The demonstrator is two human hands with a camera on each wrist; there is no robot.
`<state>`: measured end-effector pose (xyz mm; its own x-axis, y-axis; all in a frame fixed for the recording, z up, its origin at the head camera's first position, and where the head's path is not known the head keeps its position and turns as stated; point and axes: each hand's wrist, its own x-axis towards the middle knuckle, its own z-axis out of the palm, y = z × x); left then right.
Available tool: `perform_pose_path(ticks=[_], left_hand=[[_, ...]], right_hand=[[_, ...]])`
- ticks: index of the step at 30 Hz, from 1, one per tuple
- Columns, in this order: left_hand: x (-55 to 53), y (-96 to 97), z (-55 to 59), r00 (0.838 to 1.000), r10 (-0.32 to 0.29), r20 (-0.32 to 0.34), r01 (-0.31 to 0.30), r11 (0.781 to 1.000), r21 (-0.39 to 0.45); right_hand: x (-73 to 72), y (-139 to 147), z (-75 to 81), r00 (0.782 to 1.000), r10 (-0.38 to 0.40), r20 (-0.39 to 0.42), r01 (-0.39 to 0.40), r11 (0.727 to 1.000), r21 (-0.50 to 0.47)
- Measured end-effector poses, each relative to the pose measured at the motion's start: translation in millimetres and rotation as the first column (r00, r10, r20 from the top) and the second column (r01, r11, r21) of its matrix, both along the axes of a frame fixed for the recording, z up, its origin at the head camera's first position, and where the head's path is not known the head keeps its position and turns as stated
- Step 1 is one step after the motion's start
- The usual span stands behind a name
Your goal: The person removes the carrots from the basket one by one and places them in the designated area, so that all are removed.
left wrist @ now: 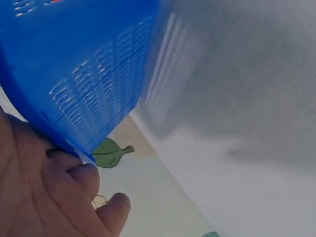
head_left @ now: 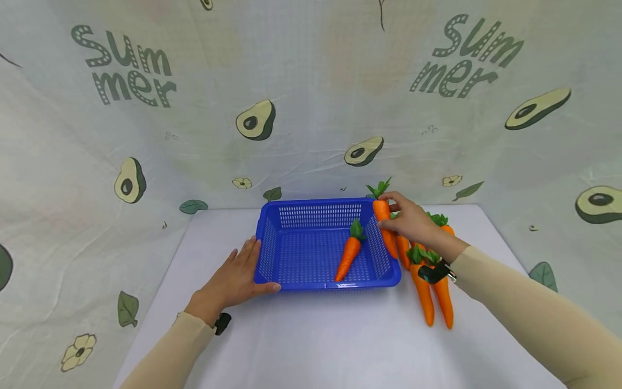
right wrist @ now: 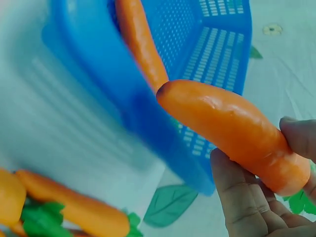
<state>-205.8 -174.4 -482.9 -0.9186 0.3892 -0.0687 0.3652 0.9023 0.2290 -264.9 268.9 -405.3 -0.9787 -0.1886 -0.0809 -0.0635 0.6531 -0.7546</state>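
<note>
A blue plastic basket with slotted walls stands on the white table, and one carrot with a green top lies inside it toward the right. My left hand rests against the basket's left side, fingers extended along the rim and thumb at the front corner. Between thumb and fingers, my right hand pinches a second carrot near its leafy end. That carrot hangs over the basket's right rim, its tip pointing down toward the front. In the right wrist view its tip overlaps the carrot in the basket.
Several more carrots with green tops lie on the table to the right of the basket, partly under my right forearm. Behind the table hangs a pale cloth printed with avocados, leaves and lettering.
</note>
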Motion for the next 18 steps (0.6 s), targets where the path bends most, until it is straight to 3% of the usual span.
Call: perform_pose_path(ticks=[6, 13, 18], left_hand=[[1.0, 1.1, -2.3, 0.999, 0.002, 0.037, -0.003, 1.0, 0.024], [-3.3, 0.8, 1.1, 0.999, 0.005, 0.032, -0.007, 0.999, 0.038], [-1.7, 0.9, -0.6, 0.998, 0.013, 0.059, -0.015, 0.999, 0.049]], right_hand=[[14.6, 24, 1.8, 0.999, -0.042, 0.014, 0.042, 0.998, 0.04], [24.3, 59, 1.3, 0.996, -0.092, 0.017, 0.091, 0.995, 0.033], [36.6, 86, -8.0, 0.992, -0.127, 0.024, 0.125, 0.989, 0.083]])
